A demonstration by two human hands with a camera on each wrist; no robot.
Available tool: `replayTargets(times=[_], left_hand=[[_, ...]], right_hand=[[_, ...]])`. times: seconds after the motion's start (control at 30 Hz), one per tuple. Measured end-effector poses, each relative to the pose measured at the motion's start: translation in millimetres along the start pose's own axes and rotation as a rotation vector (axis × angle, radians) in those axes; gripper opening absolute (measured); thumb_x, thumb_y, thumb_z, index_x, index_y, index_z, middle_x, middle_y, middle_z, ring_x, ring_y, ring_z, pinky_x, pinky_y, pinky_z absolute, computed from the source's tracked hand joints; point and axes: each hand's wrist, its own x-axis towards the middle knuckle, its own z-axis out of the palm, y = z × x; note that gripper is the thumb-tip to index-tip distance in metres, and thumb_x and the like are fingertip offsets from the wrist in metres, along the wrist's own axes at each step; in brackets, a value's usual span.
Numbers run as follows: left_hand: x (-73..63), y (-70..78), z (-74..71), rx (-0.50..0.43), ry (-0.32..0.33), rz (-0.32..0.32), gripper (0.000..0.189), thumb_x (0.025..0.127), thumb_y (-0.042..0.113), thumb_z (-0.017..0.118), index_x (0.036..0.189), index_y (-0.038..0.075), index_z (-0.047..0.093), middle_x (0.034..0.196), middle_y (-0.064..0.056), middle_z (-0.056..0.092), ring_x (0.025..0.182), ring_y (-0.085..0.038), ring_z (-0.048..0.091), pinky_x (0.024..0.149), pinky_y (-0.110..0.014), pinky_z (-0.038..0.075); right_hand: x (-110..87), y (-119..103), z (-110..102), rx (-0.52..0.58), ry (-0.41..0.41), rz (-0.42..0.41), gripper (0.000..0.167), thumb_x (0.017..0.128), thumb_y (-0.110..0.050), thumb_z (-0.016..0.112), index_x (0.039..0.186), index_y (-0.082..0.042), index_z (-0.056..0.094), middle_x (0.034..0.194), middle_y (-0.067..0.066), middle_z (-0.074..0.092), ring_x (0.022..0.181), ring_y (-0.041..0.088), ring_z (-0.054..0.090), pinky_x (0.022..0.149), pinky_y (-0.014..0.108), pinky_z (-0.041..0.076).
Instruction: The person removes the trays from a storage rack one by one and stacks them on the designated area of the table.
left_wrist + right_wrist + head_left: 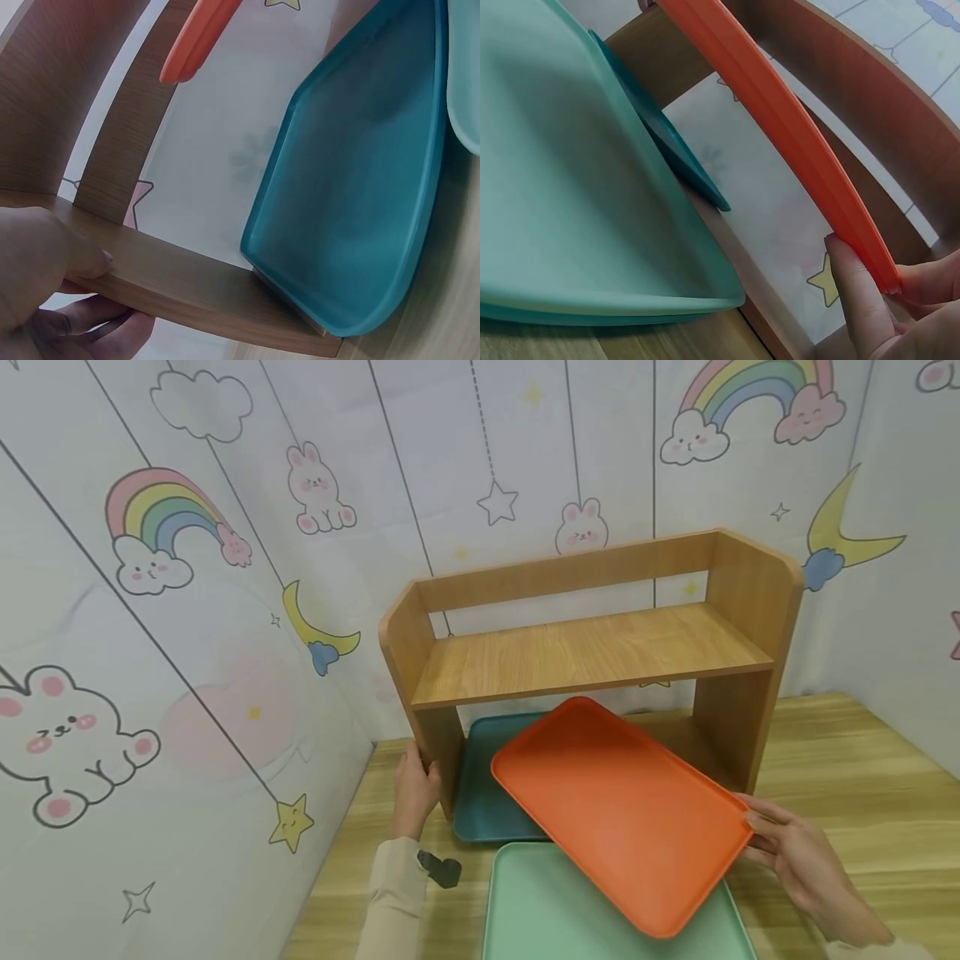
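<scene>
My right hand (806, 860) pinches the right edge of an orange tray (622, 810), thumb on one face and fingers on the other. The tray is held tilted in front of a two-tier wooden desk shelf (592, 647), its far corner under the upper board. My left hand (416, 789) grips the shelf's left side panel (187, 281), thumb on one side and fingers on the other. A dark teal tray (483, 785) lies in the shelf's lower compartment at the left, its front sticking out. Closer to me, a light green tray (551, 902) lies partly beneath the orange one.
A darker rim (592, 319) shows under the light green tray in the right wrist view. The shelf stands on a wood-grain table (847, 777). Close behind and to the left hangs a white wall covering (247, 718) printed with rabbits, rainbows and stars.
</scene>
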Motion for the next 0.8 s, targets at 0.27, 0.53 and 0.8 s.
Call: replayTargets(times=[0.27, 0.53, 0.8], left_hand=[[-0.4, -1.4, 0.3, 0.007, -0.007, 0.011, 0.028, 0.090, 0.005, 0.056, 0.115, -0.005, 0.048, 0.107, -0.028, 0.059, 0.099, -0.041, 0.059, 0.086, -0.052, 0.049], [0.8, 0.0, 0.3, -0.002, -0.009, 0.004, 0.028, 0.089, 0.005, 0.057, 0.115, -0.004, 0.048, 0.105, -0.028, 0.058, 0.099, -0.042, 0.058, 0.086, -0.052, 0.048], [1.9, 0.6, -2.1, -0.010, -0.032, -0.007, 0.030, 0.090, 0.005, 0.056, 0.118, -0.004, 0.046, 0.109, -0.029, 0.058, 0.102, -0.042, 0.058, 0.088, -0.053, 0.048]], right_hand=[[-0.9, 4.9, -1.7, -0.068, 0.003, 0.038, 0.036, 0.100, -0.006, 0.044, 0.107, -0.029, 0.070, 0.103, -0.007, 0.071, 0.092, 0.013, 0.069, 0.076, 0.030, 0.057], [0.6, 7.5, 2.3, -0.130, -0.002, 0.046, 0.033, 0.100, -0.010, 0.045, 0.109, -0.031, 0.069, 0.104, -0.009, 0.071, 0.092, 0.010, 0.068, 0.074, 0.028, 0.057], [1.4, 10.5, 5.2, -0.163, 0.011, 0.044, 0.034, 0.100, -0.009, 0.046, 0.107, -0.031, 0.070, 0.101, -0.008, 0.072, 0.089, 0.009, 0.068, 0.070, 0.027, 0.057]])
